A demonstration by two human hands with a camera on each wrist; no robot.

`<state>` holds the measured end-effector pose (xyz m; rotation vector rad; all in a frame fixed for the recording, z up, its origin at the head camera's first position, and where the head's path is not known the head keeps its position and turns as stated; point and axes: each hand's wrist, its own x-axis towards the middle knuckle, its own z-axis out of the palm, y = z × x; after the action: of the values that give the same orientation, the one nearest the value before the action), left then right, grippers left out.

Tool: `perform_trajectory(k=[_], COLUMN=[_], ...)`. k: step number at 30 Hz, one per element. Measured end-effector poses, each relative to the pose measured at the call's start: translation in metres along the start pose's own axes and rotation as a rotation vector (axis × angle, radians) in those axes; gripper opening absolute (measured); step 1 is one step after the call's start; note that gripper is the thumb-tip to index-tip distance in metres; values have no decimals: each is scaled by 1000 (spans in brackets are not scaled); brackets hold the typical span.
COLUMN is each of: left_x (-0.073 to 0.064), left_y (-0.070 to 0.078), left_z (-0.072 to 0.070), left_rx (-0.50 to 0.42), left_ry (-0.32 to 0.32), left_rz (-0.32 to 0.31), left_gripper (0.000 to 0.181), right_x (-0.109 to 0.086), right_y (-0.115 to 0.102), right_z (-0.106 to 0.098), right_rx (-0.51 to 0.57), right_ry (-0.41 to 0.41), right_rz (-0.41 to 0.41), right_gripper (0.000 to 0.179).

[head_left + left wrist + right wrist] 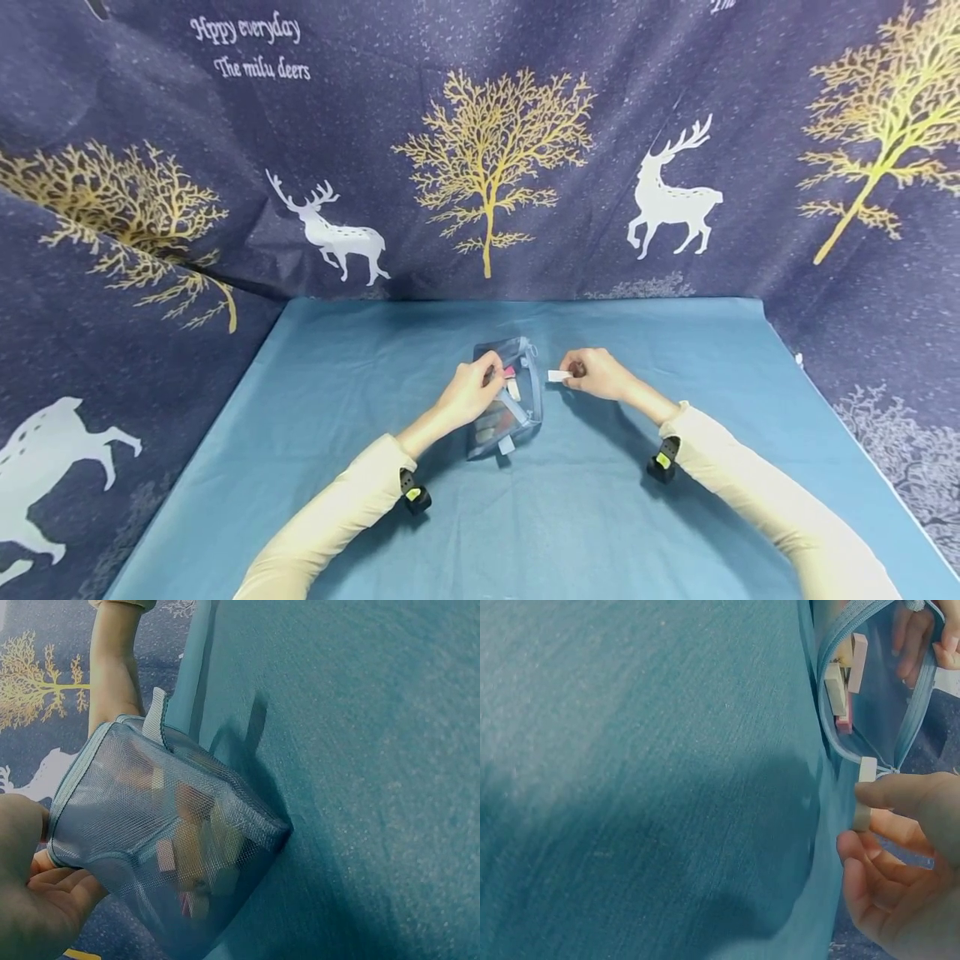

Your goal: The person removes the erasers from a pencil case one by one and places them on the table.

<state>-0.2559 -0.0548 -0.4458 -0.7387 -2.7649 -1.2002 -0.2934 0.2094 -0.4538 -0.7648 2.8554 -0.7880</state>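
A see-through mesh pouch (525, 422) with a light blue zip edging lies on the cloth, its zipped mouth open toward the right. My left hand (468, 392) grips the pouch by its edge, thumb on one side and fingers on the other in the left wrist view. Between thumb and fingers, my right hand (600, 375) pinches a small white block (867, 769), just outside the pouch mouth. Inside the pouch are several small blocks, among them a cream block (835, 690), a pale pink block (858, 664) and a darker pink one (844, 723).
Blue cloth (360, 350) covers the table. Behind and beside it hangs a dark blue curtain (525, 50) printed with trees and deer. A pale fabric tab (506, 445) sticks out from the pouch's near side. Each wrist wears a strapped black camera (417, 500).
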Motion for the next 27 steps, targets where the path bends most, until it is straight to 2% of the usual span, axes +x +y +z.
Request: perform_trajectory(k=[12,17,27], left_x=[0,-1,0], left_y=[0,-1,-3], left_z=[0,2,4], left_rx=[3,-8,-5], left_ry=[23,15,27], left_rz=[10,-2,11], left_gripper=[5,8,9], right_x=[1,2,2], right_y=[4,7,12], right_z=[-3,-3,-4], right_rx=[-16,-27,-29], right_ry=[35,51,60], right_rz=[55,88,88], right_gripper=[14,15,14])
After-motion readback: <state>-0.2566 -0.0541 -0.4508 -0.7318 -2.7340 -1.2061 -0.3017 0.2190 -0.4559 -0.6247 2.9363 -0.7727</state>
